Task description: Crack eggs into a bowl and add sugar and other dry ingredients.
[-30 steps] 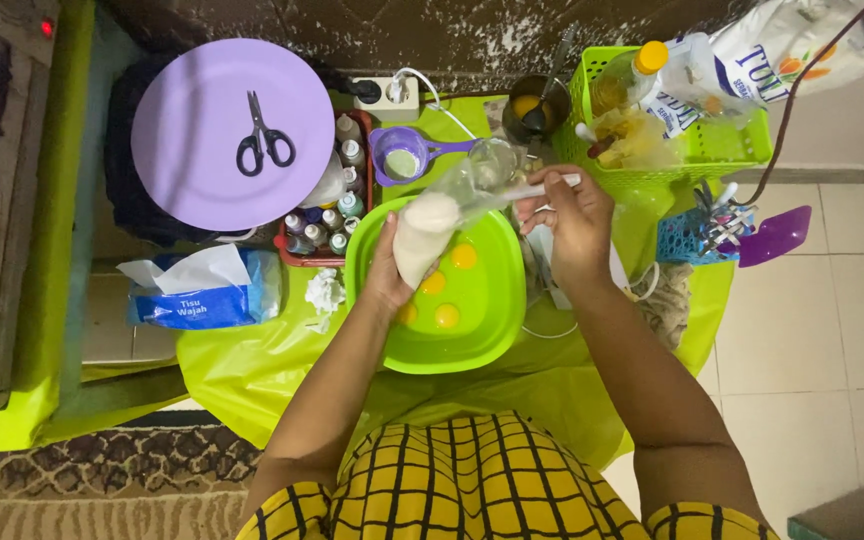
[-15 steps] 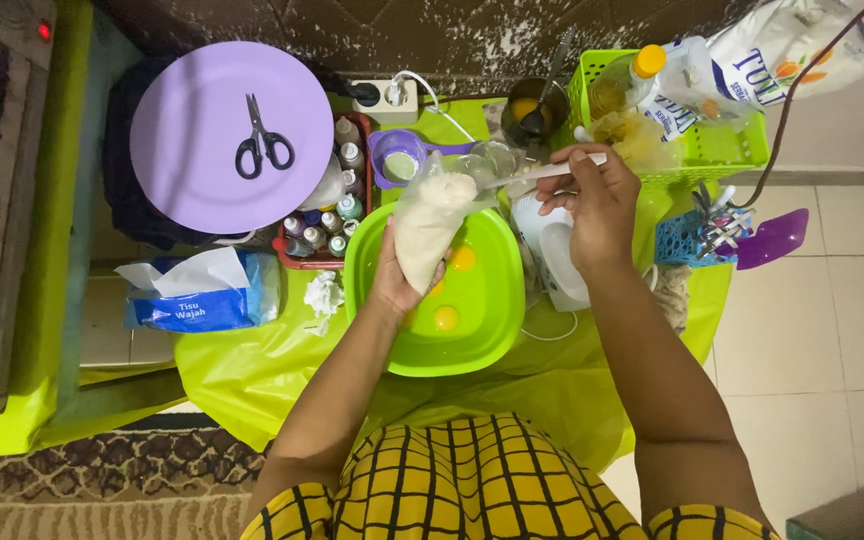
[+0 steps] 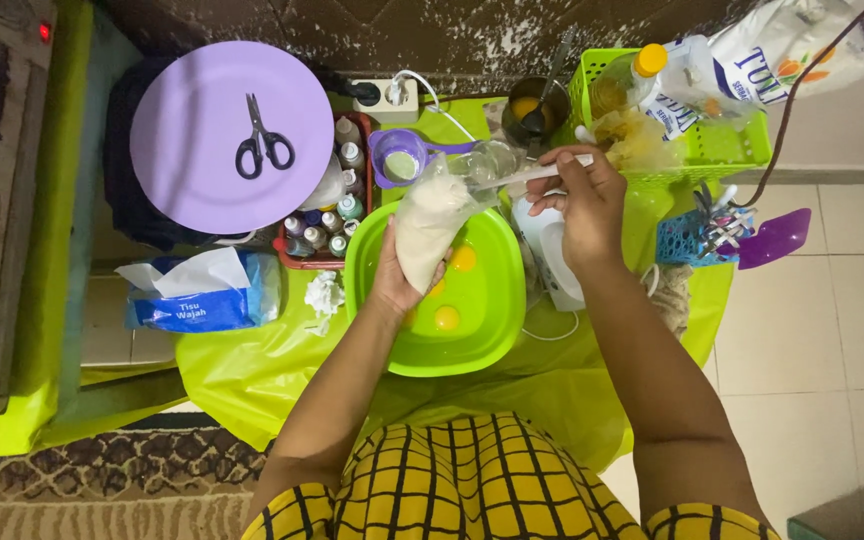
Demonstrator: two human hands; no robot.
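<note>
The clear plastic bag of white powder (image 3: pixel 430 232) sits tilted over the far-left rim of the green bowl (image 3: pixel 482 340), its open mouth turned up and to the right, with the left hand (image 3: pixel 397 280) closed around its lower half from beneath. In the bowl below lie raw egg yolks (image 3: pixel 447 318), at least three by the look of it, one partly hidden by the bag. The right hand (image 3: pixel 582 205) is pinched shut on the handle of a white spoon (image 3: pixel 527 176), whose far end reaches into the bag's mouth; whether it carries powder cannot be told. To scoop cleanly, it seems best to keep the bag's mouth above the bowl so that anything spilling falls inside, to hold the bag firmly lower down so the plastic stays taut and the opening does not fold over the spoon, and to lift each spoonful level before tipping it over the yolks. A loose grip could let the bag slump and pour. Just right of the bowl lies a white hand mixer (image 3: pixel 547 255), and beyond it a green basket (image 3: pixel 727 150) with bottles. To the left stand small colouring bottles in a red tray (image 3: pixel 327 225), a purple plate (image 3: pixel 202 160) bearing black scissors (image 3: pixel 262 140), and a pack of tissues (image 3: pixel 202 295), all on the worktop's yellow-green cover (image 3: pixel 252 370).
</note>
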